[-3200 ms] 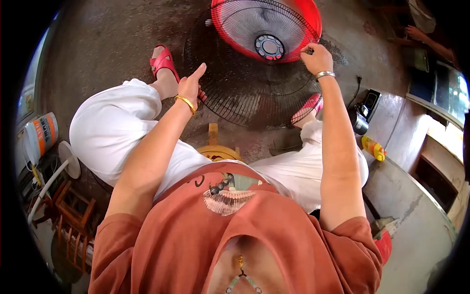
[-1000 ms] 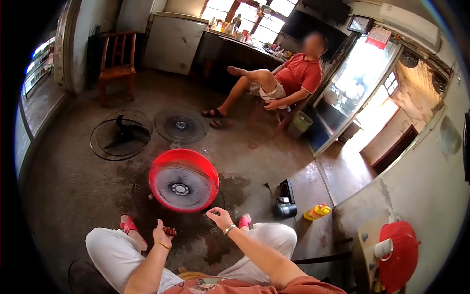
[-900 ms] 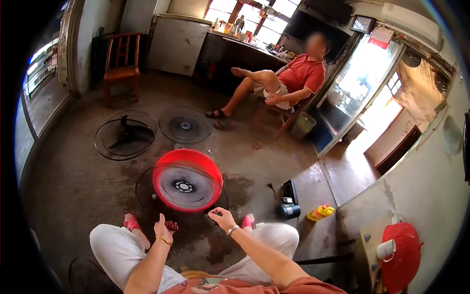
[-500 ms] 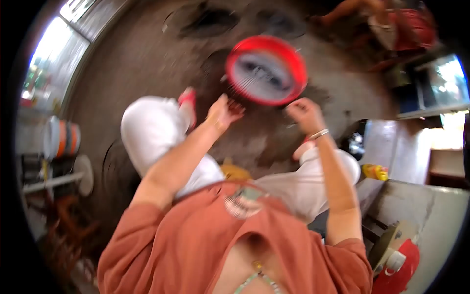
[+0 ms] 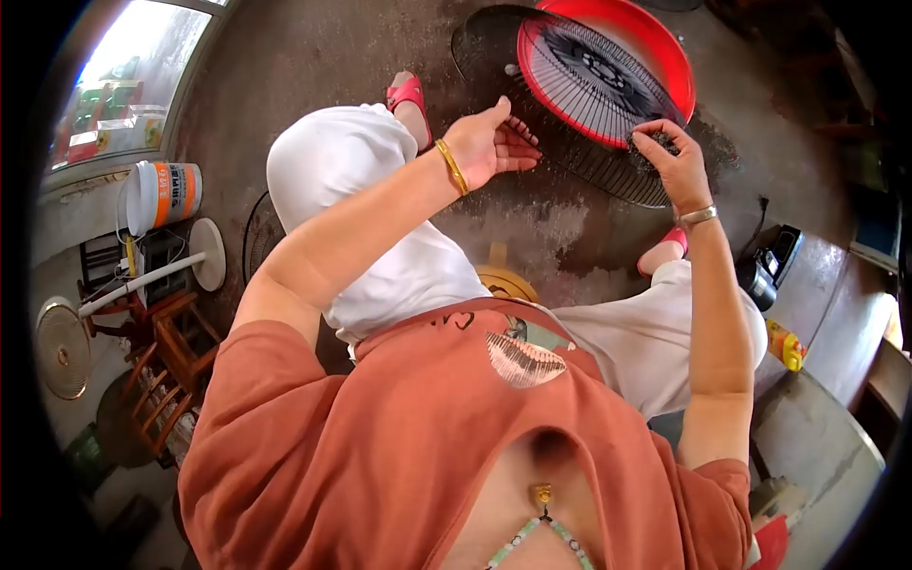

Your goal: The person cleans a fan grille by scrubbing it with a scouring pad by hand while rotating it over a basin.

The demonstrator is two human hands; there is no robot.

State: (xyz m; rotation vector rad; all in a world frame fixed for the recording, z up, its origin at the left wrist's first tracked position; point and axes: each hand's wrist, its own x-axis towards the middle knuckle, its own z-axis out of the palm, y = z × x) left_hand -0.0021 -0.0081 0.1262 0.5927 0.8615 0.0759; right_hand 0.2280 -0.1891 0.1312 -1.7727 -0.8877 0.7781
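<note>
A round black wire fan grille (image 5: pixel 594 176) is tilted in front of me, overlapping a red basin (image 5: pixel 682 81). The grille's wires and hub stand out against the basin's pale inside. My left hand (image 5: pixel 484 147) is at the grille's lower left rim, thumb raised and fingers apart; whether the fingertips touch the wires is unclear. My right hand (image 5: pixel 676 166) is closed in a pinch at the grille's right rim, with dark wire showing between thumb and fingers. The exact grip is partly hidden.
Wet patches mark the concrete floor (image 5: pixel 541 228). At left are a white and orange bucket (image 5: pixel 166 197), a white fan stand (image 5: pixel 142 283) and wooden stools (image 5: pixel 180 342). A yellow packet (image 5: pixel 786 345) and a dark appliance (image 5: pixel 768 271) are at right.
The view has turned, so the basin now shows higher and farther right. The fan grille, blurred before, is now clear. My left hand still has its fingers apart; my right hand stays pinched.
</note>
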